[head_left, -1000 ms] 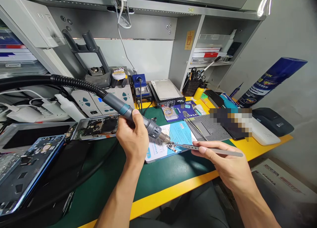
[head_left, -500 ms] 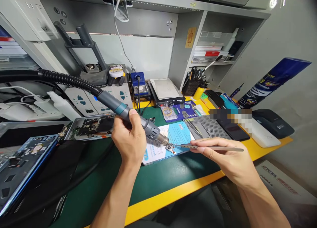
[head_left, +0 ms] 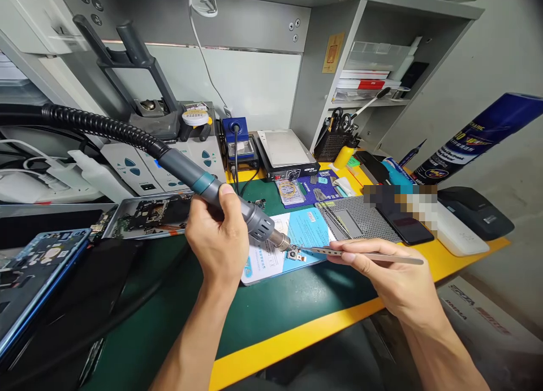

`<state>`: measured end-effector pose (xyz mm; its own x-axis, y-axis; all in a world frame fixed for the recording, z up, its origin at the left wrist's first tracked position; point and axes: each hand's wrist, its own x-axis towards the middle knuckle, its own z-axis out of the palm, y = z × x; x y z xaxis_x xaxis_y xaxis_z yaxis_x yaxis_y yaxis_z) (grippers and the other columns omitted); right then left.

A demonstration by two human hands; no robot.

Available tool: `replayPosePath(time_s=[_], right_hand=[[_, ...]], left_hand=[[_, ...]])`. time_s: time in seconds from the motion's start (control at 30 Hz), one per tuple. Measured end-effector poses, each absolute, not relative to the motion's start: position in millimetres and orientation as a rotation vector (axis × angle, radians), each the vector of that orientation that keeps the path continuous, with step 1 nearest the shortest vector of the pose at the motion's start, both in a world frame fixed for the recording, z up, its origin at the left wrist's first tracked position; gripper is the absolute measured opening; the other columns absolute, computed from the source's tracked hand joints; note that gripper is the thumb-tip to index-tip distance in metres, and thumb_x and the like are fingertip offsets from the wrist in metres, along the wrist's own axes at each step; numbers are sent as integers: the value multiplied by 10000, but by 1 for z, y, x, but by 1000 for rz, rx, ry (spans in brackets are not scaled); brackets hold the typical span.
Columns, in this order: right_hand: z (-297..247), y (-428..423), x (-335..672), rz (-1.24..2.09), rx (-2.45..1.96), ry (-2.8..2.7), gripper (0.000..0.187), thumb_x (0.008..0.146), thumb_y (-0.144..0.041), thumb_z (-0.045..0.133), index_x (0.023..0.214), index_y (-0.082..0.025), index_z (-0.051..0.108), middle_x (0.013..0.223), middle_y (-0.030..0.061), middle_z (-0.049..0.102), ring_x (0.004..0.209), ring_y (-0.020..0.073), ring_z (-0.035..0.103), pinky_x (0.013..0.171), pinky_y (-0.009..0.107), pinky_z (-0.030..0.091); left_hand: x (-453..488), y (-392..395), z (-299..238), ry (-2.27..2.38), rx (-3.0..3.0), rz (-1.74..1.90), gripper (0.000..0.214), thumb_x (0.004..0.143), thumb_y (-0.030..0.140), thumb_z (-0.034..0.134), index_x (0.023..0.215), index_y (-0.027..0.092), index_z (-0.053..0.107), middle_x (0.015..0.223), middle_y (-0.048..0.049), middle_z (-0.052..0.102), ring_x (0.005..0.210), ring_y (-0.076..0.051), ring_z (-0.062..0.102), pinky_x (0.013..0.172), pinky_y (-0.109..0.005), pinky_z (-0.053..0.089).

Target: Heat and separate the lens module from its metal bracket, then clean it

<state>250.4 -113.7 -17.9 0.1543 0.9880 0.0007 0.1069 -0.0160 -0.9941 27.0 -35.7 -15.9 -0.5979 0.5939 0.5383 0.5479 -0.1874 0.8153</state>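
Observation:
My left hand [head_left: 220, 232] is wrapped round the grey handle of a hot air gun [head_left: 186, 167], its metal nozzle pointing down to the right. Close to the nozzle's mouth lies a small camera module [head_left: 293, 253] with a short copper-coloured flex tab. Under the module is a blue and white flat pack [head_left: 271, 266]. My right hand [head_left: 382, 261] pinches a pair of metal tweezers [head_left: 365, 255], held nearly level. The tweezers' tips reach the module's upper edge beside the nozzle; whether they grip it I cannot tell.
A perforated metal mat [head_left: 360, 221] bears other tweezers and a dark phone [head_left: 403, 215]. At the left are an opened blue-framed phone [head_left: 46, 266] and a tray of circuit boards [head_left: 148, 215]. A spray can [head_left: 470, 142] stands at the right. The gun's hose [head_left: 102, 130] crosses from the left.
The camera module has turned slightly on the pack, its flex tab now pointing more to the right. Both hands keep their holds, and the whole view has shifted a little.

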Motion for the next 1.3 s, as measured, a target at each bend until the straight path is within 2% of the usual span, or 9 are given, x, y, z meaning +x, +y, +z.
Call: replayPosePath(time_s=[0.17, 0.4, 0.6, 0.8, 1.13, 1.3], right_hand=[[-23, -112, 251, 1028, -1365, -1170, 77, 805, -324, 843, 862, -273, 843, 938, 46, 835, 831, 249, 809, 844, 286, 668], [-33, -110, 256, 1022, -1282, -1132, 89, 803, -297, 845, 876, -246, 842, 955, 72, 831, 892, 291, 801, 881, 359, 666], [-34, -110, 261, 1021, -1296, -1118, 107, 794, -287, 855, 884, -234, 837, 965, 72, 830, 873, 284, 803, 885, 358, 665], [-25, -109, 264, 1031, -1299, -1097, 113, 801, -319, 849, 897, -264, 827, 1013, 61, 822, 945, 323, 786, 915, 470, 653], [-25, -106, 271, 1000, -1359, -1225, 159, 742, -339, 890, 864, -256, 831, 982, 68, 827, 947, 297, 788, 830, 356, 678], [-16, -105, 271, 982, -1348, -1353, 102, 805, -311, 844, 900, -278, 823, 1018, 48, 821, 994, 259, 774, 883, 336, 657]], left_hand=[[27, -35, -16, 1971, 1407, 1956, 232, 914, 314, 558, 844, 150, 707, 660, -9, 696, 636, -159, 650, 613, -256, 487], [28, -36, -15, 1972, 1401, 1952, 217, 909, 301, 561, 828, 157, 701, 647, -6, 690, 632, -163, 648, 611, -261, 486], [28, -37, -15, 1976, 1410, 1959, 226, 911, 298, 561, 850, 144, 715, 670, -20, 709, 653, -171, 662, 619, -264, 495], [29, -38, -14, 1977, 1431, 1967, 218, 910, 289, 566, 841, 139, 708, 657, -23, 704, 647, -174, 661, 618, -268, 493], [28, -38, -14, 1981, 1434, 1965, 226, 909, 277, 566, 856, 122, 721, 666, -30, 711, 649, -172, 662, 628, -266, 491], [28, -38, -13, 1980, 1408, 1957, 211, 900, 284, 570, 850, 140, 715, 679, -35, 717, 669, -184, 673, 628, -277, 496]])
